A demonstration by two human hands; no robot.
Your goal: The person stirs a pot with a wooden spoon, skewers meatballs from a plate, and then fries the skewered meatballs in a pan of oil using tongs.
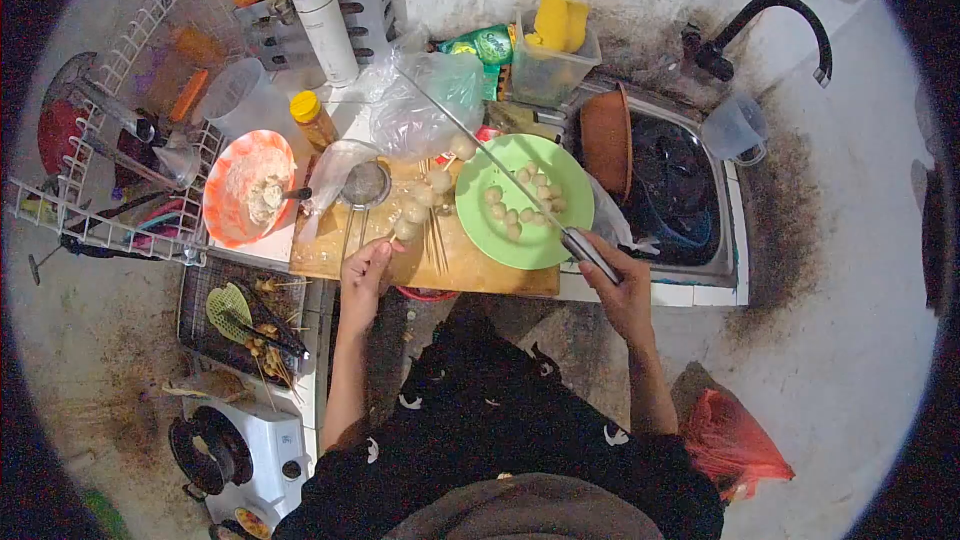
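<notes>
My left hand (369,268) pinches the lower end of a skewer of pale meatballs (413,211), which slants up and right over a wooden cutting board (325,252). In my right hand (622,292) is the handle of a long, thin-bladed knife (480,144). Its blade reaches up and left, passing above a green plate (487,237). Loose meatballs (513,217) lie in a rough ring on that plate. Several bare bamboo skewers (435,247) rest on the board, close to my left hand. Beside them is a small wire strainer (366,183).
Left of the board stands an orange bowl (222,202) of pale paste. Plastic bags (425,105), a white bottle (325,30) and a yellow-capped jar (312,120) stand behind. A sink (727,258) with a black faucet (775,2) is right, a stove (270,455) lower left.
</notes>
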